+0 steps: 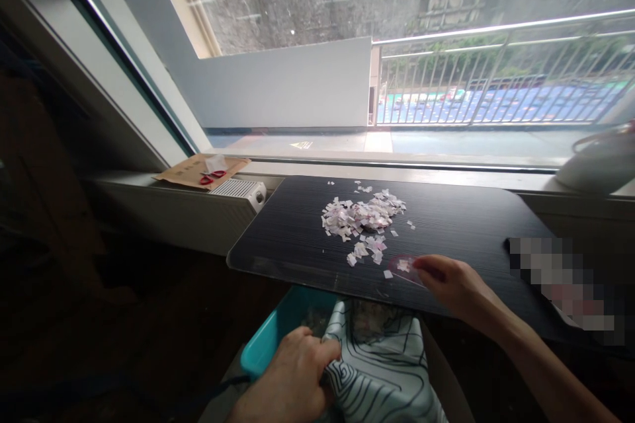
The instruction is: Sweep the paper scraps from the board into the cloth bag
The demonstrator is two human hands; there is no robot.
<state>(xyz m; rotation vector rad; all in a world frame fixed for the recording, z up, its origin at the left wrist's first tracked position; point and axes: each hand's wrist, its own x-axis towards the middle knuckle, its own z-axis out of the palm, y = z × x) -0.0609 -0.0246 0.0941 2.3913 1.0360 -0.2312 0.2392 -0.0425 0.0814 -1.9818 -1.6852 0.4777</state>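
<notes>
My right hand point(449, 279) is closed in a pinch on the edge of a thin, clear pinkish plastic piece point(411, 273) with a few paper bits on it. It is low over the near edge of the black table point(278, 225). Just beyond lies a loose heap of small whitish paper pieces point(364, 215), with several strays around it. Below the table edge, my left hand point(302, 363) grips the side of a pale cloth with dark line patterns point(381, 370). The cloth lies beside a turquoise bin point(265, 340); clear, crinkled material shows inside the bin.
Red-handled scissors point(212, 177) lie on a brown envelope point(183, 172) on the left sill, by a white radiator point(243, 190). A blurred-out object point(565, 284) is at the table's right end. Behind the table stands a large window, with a white rounded object point(595, 158) at right.
</notes>
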